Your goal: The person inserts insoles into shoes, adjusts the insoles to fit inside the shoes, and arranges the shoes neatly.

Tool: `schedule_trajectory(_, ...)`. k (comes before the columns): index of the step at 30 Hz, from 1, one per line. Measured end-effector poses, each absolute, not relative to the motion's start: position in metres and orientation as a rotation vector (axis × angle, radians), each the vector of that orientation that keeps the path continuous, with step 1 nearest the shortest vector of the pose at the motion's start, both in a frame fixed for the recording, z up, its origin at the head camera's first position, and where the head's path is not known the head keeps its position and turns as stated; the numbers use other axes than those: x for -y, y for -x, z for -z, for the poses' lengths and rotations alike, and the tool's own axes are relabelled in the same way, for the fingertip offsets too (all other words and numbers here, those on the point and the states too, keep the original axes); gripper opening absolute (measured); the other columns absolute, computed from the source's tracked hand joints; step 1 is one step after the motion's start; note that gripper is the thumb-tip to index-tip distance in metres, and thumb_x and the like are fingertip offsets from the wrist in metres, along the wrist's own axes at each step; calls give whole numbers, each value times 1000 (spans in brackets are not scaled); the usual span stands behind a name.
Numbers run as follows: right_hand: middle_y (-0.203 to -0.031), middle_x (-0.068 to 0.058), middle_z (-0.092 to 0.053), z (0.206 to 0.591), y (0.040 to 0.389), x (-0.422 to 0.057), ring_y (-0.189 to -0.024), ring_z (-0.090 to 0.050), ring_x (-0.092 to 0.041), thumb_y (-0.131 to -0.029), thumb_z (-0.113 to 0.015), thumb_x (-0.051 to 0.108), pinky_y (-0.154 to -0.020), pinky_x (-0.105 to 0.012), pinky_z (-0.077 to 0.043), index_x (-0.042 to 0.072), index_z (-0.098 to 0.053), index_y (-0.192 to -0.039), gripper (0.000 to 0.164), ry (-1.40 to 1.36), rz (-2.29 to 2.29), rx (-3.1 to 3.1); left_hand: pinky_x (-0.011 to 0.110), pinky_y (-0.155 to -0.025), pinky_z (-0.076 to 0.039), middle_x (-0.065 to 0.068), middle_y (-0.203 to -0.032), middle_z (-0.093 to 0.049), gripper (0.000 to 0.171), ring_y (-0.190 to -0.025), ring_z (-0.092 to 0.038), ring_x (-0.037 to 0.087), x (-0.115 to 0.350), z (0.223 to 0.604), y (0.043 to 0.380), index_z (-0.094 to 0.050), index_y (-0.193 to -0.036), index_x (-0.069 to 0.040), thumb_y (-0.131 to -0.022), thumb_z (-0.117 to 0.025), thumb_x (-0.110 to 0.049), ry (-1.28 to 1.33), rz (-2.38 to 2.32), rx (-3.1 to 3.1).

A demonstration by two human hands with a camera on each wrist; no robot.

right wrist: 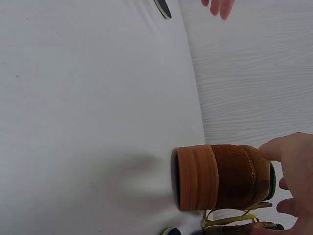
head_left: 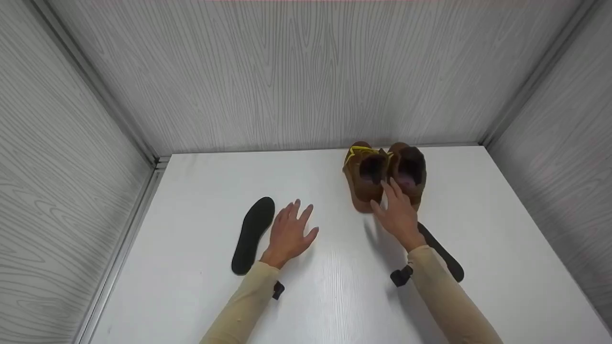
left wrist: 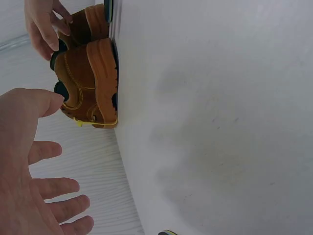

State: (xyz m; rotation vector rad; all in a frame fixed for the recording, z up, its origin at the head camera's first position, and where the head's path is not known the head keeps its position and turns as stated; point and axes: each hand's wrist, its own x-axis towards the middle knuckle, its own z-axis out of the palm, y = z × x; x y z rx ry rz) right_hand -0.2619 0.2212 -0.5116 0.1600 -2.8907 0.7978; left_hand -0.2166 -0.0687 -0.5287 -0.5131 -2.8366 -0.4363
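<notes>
Two brown suede shoes [head_left: 362, 188] with yellow laces stand side by side at the back right of the white table, heels toward me. My right hand [head_left: 398, 217] reaches over their heels, fingers spread loosely at the collars; in the right wrist view the thumb lies right at the top of one shoe's heel [right wrist: 234, 176]. My left hand [head_left: 288, 235] hovers with fingers apart and nothing in it. Beside it on the left lies a black insole [head_left: 249, 241]. A second black insole [head_left: 447, 258] lies partly hidden under my right forearm.
Grey wood-grain panels [head_left: 306, 71] wall the white table [head_left: 334, 296] at the back and both sides. The shoe toes are close to the back panel. A small black camera [head_left: 400, 276] sits on my right wrist.
</notes>
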Motion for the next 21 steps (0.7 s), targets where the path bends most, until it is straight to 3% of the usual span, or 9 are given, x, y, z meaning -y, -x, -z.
schedule_trajectory(11,-155,-14,-20,518,278,-218,-131,-36,-40,-95,-53,41,-94,-63,-34,10,-31,-148,65,-166,-832,2945,47,-106,-28,19,-143,-41,54,-131,-37,34,67,532,222,-48,-140,-13,-93,-54,-40,517,414,2876)
schedule_trajectory(21,-154,-13,-23,525,288,-215,-120,-49,-33,-92,-63,35,-87,-59,-42,8,-40,-141,61,-184,-847,2894,47,-106,-29,19,-142,-42,53,-131,-37,35,68,537,223,-50,-138,-14,-92,-57,-38,508,419,2864)
